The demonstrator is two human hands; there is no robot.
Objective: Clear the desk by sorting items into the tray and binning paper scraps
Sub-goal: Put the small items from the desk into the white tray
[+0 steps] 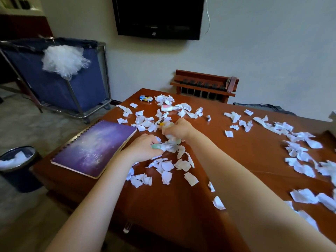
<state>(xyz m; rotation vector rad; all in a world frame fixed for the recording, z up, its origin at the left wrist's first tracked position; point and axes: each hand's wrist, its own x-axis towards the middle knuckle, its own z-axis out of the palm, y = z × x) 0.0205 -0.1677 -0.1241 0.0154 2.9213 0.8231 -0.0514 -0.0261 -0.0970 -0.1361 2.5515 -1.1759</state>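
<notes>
Reddish-brown counter (227,142): torn paper scraps (166,166) lie over it from 11 o'clock round to 4 o'clock, thickest along your right side.
Left arm: bare, it reaches in from 7 o'clock with the wrist low over the counter and the back of your left hand (143,147) turned up.
Left fingers: clenched round a small green-and-white bottle (160,147) that lies on its side among the scraps, green end toward 9 o'clock.
Right arm: bare, stretched in from 5 o'clock; your right hand (179,128) sits just past the left one, knuckles up.
Right fingers: curled tight on a white bundle (171,137); whether it is paper or something else, you cannot tell.
Purple notebook (94,148): spiral-bound, closed, at 9 o'clock, just beside your left hand.
Far end: a toy car (146,98) and a white bottle (170,107) on its side, both at 12 o'clock among scraps.
Bin (20,179): on the floor at 8 o'clock, white paper inside.
Hidden: both sets of fingertips are tucked under; the counter's right end is cut off.
</notes>
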